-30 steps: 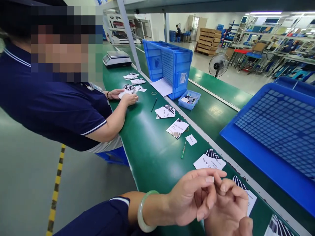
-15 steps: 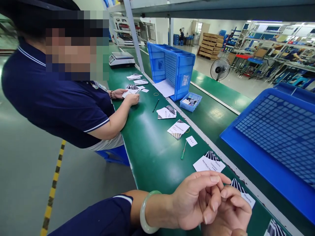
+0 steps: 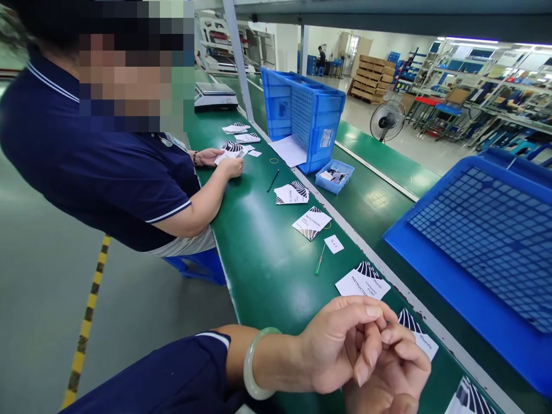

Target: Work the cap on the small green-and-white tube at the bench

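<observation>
Both hands meet fingertip to fingertip, left hand (image 3: 340,345) over right hand (image 3: 394,371), curled with nothing visibly held, above a striped leaflet (image 3: 420,339) just beyond on the counter (image 3: 267,270).

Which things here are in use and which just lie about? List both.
In use: left hand and right hand, fingertips together; leaflet just beyond them.
Lying about: green screwdriver, small white card, blue crate, scale.

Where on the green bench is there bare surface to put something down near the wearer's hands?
Bare green bench runs along the near edge, left of the screwdriver and booklets. It is crowded by the rail, where booklets line up, and around the left hand and right hand.
</observation>
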`<state>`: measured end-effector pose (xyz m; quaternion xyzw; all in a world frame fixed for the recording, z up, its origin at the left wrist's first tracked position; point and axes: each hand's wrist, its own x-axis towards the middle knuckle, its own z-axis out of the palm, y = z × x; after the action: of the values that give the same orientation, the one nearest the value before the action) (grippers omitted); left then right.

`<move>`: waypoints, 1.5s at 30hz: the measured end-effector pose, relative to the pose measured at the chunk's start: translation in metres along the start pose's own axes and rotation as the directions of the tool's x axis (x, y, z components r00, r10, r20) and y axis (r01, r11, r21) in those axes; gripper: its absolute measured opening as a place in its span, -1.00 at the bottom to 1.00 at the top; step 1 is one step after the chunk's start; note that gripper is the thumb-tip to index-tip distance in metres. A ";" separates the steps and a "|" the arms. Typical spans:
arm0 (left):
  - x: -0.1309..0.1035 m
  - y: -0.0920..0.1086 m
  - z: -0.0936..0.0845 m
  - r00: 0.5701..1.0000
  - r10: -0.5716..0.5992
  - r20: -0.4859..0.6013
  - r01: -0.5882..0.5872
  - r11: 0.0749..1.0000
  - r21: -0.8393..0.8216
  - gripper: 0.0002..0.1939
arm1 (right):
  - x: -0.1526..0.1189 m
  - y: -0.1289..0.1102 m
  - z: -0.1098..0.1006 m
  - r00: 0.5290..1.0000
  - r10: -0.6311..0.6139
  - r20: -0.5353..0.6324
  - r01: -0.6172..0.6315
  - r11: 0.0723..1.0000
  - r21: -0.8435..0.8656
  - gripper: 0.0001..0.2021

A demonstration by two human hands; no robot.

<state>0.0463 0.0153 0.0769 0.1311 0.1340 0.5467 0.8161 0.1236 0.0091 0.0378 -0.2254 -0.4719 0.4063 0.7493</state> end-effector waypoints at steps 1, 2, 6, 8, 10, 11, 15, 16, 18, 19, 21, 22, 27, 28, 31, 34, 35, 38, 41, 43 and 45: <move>-0.001 0.000 0.000 1.000 0.005 -0.002 -0.005 1.000 0.007 -0.78 | 0.000 0.000 0.000 1.000 -0.009 0.011 0.009 1.000 -0.001 -0.72; -0.001 0.000 0.001 1.000 0.005 -0.005 -0.005 1.000 0.013 -0.78 | -0.001 0.001 0.000 0.999 -0.021 0.026 0.021 1.000 0.003 -0.72; -0.003 -0.001 0.003 1.000 -0.001 -0.021 0.001 1.000 0.021 -0.79 | -0.002 0.003 -0.001 0.993 -0.086 0.084 0.082 0.996 0.046 -0.72; -0.003 -0.002 0.004 1.000 0.003 -0.029 -0.002 1.000 0.014 -0.80 | -0.003 0.003 -0.001 0.992 -0.096 0.077 0.092 0.995 0.046 -0.72; -0.003 -0.003 0.004 1.000 0.009 -0.028 -0.009 1.000 0.009 -0.80 | -0.004 0.003 0.000 0.995 -0.082 0.064 0.081 0.996 0.028 -0.73; -0.002 -0.004 0.004 1.000 0.013 -0.026 -0.013 1.000 0.007 -0.80 | -0.005 0.003 0.000 0.995 -0.079 0.057 0.078 0.997 0.014 -0.74; -0.002 -0.005 0.002 1.000 0.025 -0.005 -0.025 1.000 -0.012 -0.80 | -0.005 0.003 0.000 0.994 -0.104 0.035 0.106 0.992 -0.072 -0.75; -0.002 -0.006 0.001 1.000 0.027 0.000 -0.027 1.000 -0.015 -0.80 | -0.005 0.002 -0.001 0.994 -0.104 0.038 0.107 0.990 -0.087 -0.75; -0.002 -0.006 0.000 0.999 0.033 -0.002 -0.033 0.999 -0.018 -0.79 | -0.005 0.001 -0.001 0.995 -0.090 0.053 0.095 0.990 -0.103 -0.77; -0.002 -0.007 0.000 0.999 0.035 -0.008 -0.036 0.999 -0.018 -0.79 | -0.005 0.001 -0.001 0.995 -0.087 0.058 0.092 0.990 -0.103 -0.77; -0.002 -0.007 0.000 0.999 0.038 -0.018 -0.039 0.999 -0.020 -0.80 | -0.005 0.000 0.001 0.994 -0.090 0.064 0.095 0.992 -0.086 -0.77; -0.003 -0.007 0.000 0.999 0.040 -0.022 -0.041 0.999 -0.019 -0.80 | -0.005 0.000 0.001 0.993 -0.091 0.069 0.096 0.993 -0.068 -0.76; -0.003 -0.005 0.000 0.999 0.045 -0.014 -0.044 0.999 0.023 -0.81 | -0.006 0.000 -0.005 0.997 -0.021 0.081 0.020 1.000 0.018 -0.74; -0.002 -0.005 0.000 0.999 0.043 -0.007 -0.043 0.998 0.038 -0.81 | -0.005 0.000 -0.009 0.996 -0.006 0.088 0.004 1.000 0.025 -0.72; -0.001 -0.003 -0.003 0.998 0.059 -0.005 -0.058 0.991 0.123 -0.77 | 0.004 -0.005 -0.021 0.991 0.040 0.124 -0.041 0.999 0.006 -0.74; -0.002 -0.001 -0.006 0.996 0.087 -0.035 -0.075 0.965 0.252 -0.69 | 0.018 -0.016 -0.026 0.995 -0.005 0.101 0.010 0.999 -0.043 -0.80; -0.003 0.000 -0.007 0.996 0.084 -0.041 -0.068 0.955 0.287 -0.68 | 0.023 -0.020 -0.026 0.995 -0.031 0.090 0.037 0.997 -0.064 -0.79; -0.007 0.003 -0.008 0.999 0.021 -0.039 -0.006 0.938 0.347 -0.67 | 0.032 -0.033 -0.025 0.991 0.043 0.127 -0.018 0.981 -0.192 -0.73; -0.010 0.006 -0.009 0.996 -0.085 -0.003 0.082 0.945 0.316 -0.67 | 0.036 -0.041 -0.030 0.926 0.270 0.263 -0.170 0.922 -0.348 -0.68; -0.011 0.007 -0.010 0.986 -0.161 0.040 0.145 0.954 0.264 -0.66 | 0.037 -0.042 -0.035 0.861 0.370 0.349 -0.227 0.894 -0.386 -0.69; -0.011 0.007 -0.011 0.971 -0.224 0.086 0.202 0.956 0.213 -0.66 | 0.037 -0.042 -0.039 0.814 0.430 0.390 -0.279 0.879 -0.387 -0.72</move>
<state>0.0324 0.0080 0.0703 0.2281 0.1575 0.4308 0.8588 0.1832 0.0174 0.0697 -0.3217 -0.6441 0.5027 0.4785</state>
